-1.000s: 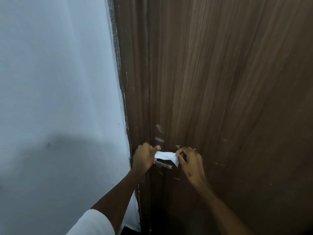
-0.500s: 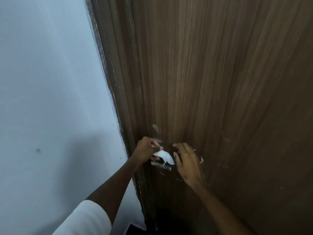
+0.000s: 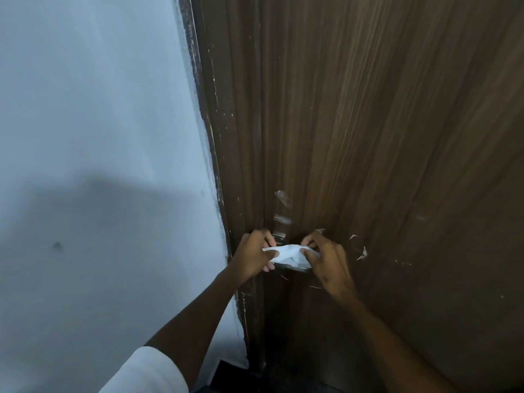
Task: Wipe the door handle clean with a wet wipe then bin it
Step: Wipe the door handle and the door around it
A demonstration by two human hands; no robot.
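Observation:
A white wet wipe (image 3: 287, 254) is stretched between my two hands, right over the metal door handle (image 3: 295, 269) on the dark brown wooden door (image 3: 368, 123). My left hand (image 3: 252, 253) pinches the wipe's left end. My right hand (image 3: 329, 260) pinches its right end with thumb and fingers. Only a thin strip of the handle shows below the wipe; the rest is hidden by the wipe and my hands.
A pale blue-white wall (image 3: 99, 165) fills the left side, meeting the door frame (image 3: 215, 171) with chipped paint. Scratches and tape remnants (image 3: 282, 208) mark the door above the handle. Dark floor (image 3: 226, 375) shows at the bottom.
Half a second ago my right hand was open beside the wipe, held only by my left; now my right hand has closed on the wipe's right end again.

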